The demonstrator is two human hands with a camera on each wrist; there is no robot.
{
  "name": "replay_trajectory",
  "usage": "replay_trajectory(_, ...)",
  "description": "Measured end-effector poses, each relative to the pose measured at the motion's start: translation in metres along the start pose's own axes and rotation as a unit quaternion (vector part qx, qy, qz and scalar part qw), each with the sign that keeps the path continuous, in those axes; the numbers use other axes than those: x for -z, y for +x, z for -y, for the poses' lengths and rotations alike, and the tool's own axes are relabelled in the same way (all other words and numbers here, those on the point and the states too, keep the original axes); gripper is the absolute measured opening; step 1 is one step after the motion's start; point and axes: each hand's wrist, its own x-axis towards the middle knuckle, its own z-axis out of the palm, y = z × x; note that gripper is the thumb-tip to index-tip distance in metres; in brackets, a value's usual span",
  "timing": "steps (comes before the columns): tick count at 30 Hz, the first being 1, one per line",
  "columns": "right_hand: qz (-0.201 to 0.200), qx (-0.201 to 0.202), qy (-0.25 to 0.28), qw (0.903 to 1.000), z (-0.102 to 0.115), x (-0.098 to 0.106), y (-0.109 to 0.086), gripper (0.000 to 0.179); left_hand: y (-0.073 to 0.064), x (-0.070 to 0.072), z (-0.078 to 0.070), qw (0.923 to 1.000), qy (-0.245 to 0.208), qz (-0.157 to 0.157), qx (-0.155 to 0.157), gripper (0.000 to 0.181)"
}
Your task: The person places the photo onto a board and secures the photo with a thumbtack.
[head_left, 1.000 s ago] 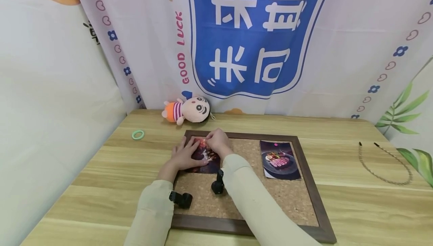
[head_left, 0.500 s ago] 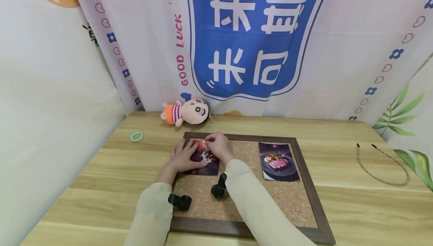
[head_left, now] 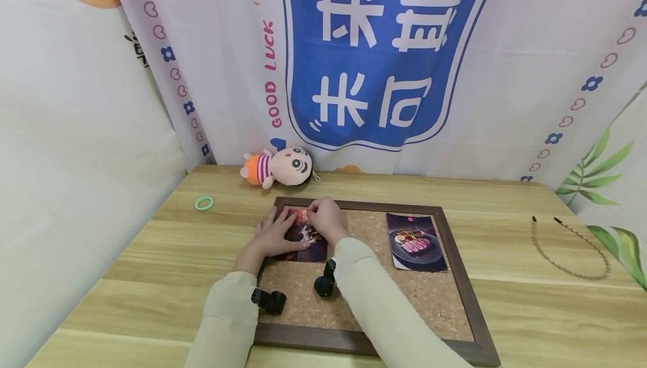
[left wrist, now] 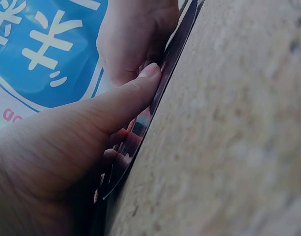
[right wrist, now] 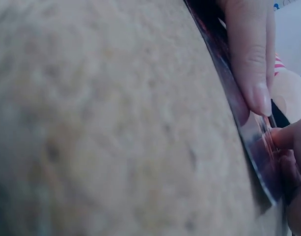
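Observation:
On the framed corkboard (head_left: 364, 300) lies a dark photo with a red glow (head_left: 315, 253), near its top left corner. My left hand (head_left: 273, 237) spreads over the photo's left side, fingers extended and thumb pressing its middle. At the photo's top edge my right hand (head_left: 327, 219) curls its fingers and pinches something small, which the fingertips hide. In the left wrist view the left thumb (left wrist: 116, 101) points towards the right hand (left wrist: 135, 37). The right wrist view shows the photo (right wrist: 260, 152) edge-on, its lower edge standing slightly off the cork.
A food photo (head_left: 417, 247) with a pink pin (head_left: 410, 219) at its top is on the board's right side. Around the board on the wooden table (head_left: 151, 278) lie a plush doll (head_left: 278, 167), a green ring (head_left: 204, 204) and a braided band (head_left: 571, 267).

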Motion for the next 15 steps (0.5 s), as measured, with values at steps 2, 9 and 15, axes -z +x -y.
replay_trajectory(2, 0.001, 0.015, -0.015, 0.9998, 0.0, 0.001, -0.002, 0.009, 0.001, -0.002, 0.0, 1.0, -0.002, -0.001, -0.002, 0.089)
replay_trajectory(9, 0.038, 0.048, 0.027, 0.9978, 0.0, 0.005, -0.006, 0.022, 0.005, -0.002, 0.006, 0.9999, -0.011, -0.011, -0.006, 0.089)
replay_trajectory(15, 0.111, 0.074, 0.029, 0.9907, 0.006, 0.02, -0.011, 0.037, 0.003, 0.0, 0.009, 0.9994, -0.031, -0.013, 0.007, 0.089)
